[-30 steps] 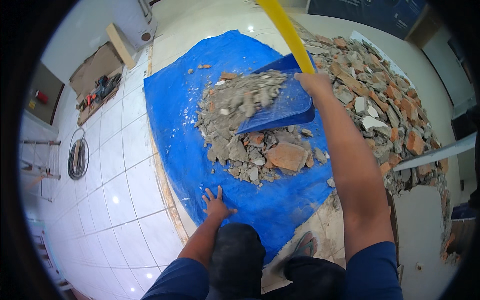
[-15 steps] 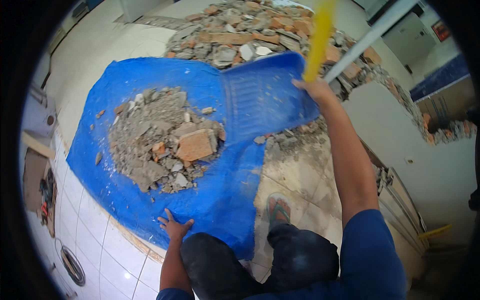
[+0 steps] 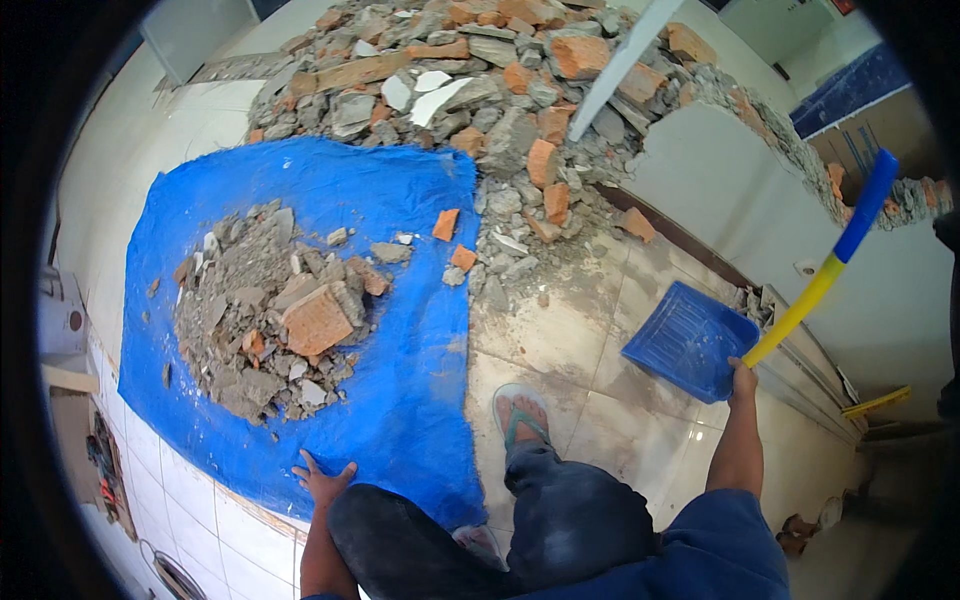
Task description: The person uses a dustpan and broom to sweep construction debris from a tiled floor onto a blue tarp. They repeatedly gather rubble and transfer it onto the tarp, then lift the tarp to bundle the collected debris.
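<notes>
1. While the person crouches on the tiled floor (image 3: pixel 570 350), the right hand (image 3: pixel 742 378) is clenched around the yellow handle (image 3: pixel 800 312) of one blue shovel (image 3: pixel 688 340), whose scoop sits low and looks empty at about 3 o'clock.
2. The left hand (image 3: pixel 325 478) lies flat with fingers spread on the near edge of one blue tarp (image 3: pixel 400 330) at about 7 o'clock, grasping nothing.
3. Judging from this, a good scoop calls for sliding the blade low along the floor into the loose foot of the big rubble heap (image 3: pixel 500 90) at 12 o'clock, taking modest loads so nothing spills on the way across.
4. Keeping the left palm pressed down should stop the tarp creeping.
5. Counted: two heaps, the big one against the broken wall and a smaller rubble pile (image 3: pixel 270 320) on the tarp at 9 o'clock.
6. Two small orange brick chips (image 3: pixel 452 240) lie apart near the tarp's right edge; one sandalled foot (image 3: pixel 520 415) shows beside it.
</notes>
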A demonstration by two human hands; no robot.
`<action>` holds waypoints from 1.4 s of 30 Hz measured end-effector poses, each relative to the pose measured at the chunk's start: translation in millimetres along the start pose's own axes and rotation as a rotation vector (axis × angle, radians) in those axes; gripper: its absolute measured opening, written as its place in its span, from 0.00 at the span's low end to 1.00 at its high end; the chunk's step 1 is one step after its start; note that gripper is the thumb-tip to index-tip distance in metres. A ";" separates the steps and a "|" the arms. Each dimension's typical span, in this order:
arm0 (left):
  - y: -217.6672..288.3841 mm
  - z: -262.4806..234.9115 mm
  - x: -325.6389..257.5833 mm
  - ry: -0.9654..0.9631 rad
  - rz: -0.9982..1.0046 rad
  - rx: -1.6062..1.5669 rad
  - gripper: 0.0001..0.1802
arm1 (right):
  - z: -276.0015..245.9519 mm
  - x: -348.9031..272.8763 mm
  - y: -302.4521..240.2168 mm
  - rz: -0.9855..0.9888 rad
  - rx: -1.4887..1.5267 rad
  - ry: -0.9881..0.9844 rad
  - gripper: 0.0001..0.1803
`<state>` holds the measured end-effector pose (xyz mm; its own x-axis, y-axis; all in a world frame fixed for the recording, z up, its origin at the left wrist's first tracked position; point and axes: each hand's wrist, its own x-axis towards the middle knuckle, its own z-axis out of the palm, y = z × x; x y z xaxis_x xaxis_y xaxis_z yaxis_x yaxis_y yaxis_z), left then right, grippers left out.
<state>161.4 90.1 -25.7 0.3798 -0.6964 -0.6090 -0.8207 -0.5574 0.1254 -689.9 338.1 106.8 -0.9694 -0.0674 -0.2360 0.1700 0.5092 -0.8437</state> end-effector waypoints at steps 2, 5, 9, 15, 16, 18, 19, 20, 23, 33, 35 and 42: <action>-4.9 1.2 5.5 -0.013 -0.015 -0.012 0.83 | 5.0 24.3 -3.6 0.078 -0.062 0.079 0.20; -19.1 1.6 15.8 -0.042 0.019 -0.023 0.84 | 29.1 57.6 -23.8 0.010 -0.163 0.052 0.19; -35.4 3.1 28.3 -0.048 0.150 -0.132 0.85 | 78.0 83.9 -61.8 -0.232 -0.247 -0.104 0.18; -20.5 -1.8 16.3 -0.084 0.013 0.013 0.85 | 205.2 87.7 -93.7 -0.201 -0.131 -0.364 0.18; -15.3 -3.2 12.4 -0.084 0.002 0.018 0.85 | 233.6 87.7 -92.5 -0.205 -0.151 -0.426 0.17; -5.6 -6.1 8.4 -0.084 -0.013 0.028 0.85 | 272.3 79.8 -82.2 -0.143 0.043 -0.537 0.17; -2.9 -7.1 7.8 -0.085 -0.022 0.030 0.84 | 283.5 73.4 -75.0 -0.158 0.119 -0.581 0.17; -0.8 -7.0 8.9 -0.076 -0.030 0.027 0.84 | 289.8 62.9 -64.4 -0.100 0.091 -0.471 0.19; -4.7 -6.2 14.3 -0.099 -0.063 -0.018 0.85 | 288.7 16.0 -27.1 -0.021 0.237 -0.419 0.23; -13.7 2.4 20.5 -0.096 -0.054 -0.027 0.87 | 360.8 -75.2 -19.9 0.432 0.383 -0.114 0.30; -15.5 2.3 24.7 -0.095 -0.067 0.002 0.86 | 355.3 -86.9 -25.3 0.440 0.439 -0.102 0.30; -23.4 10.3 26.1 -0.051 -0.048 0.016 0.85 | 328.3 -126.2 4.1 0.275 0.673 -0.101 0.22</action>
<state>186.2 89.6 -52.6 0.3966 -0.6447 -0.6535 -0.8089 -0.5820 0.0833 -508.8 67.0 -25.2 -0.8605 -0.1082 -0.4979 0.5083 -0.1160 -0.8533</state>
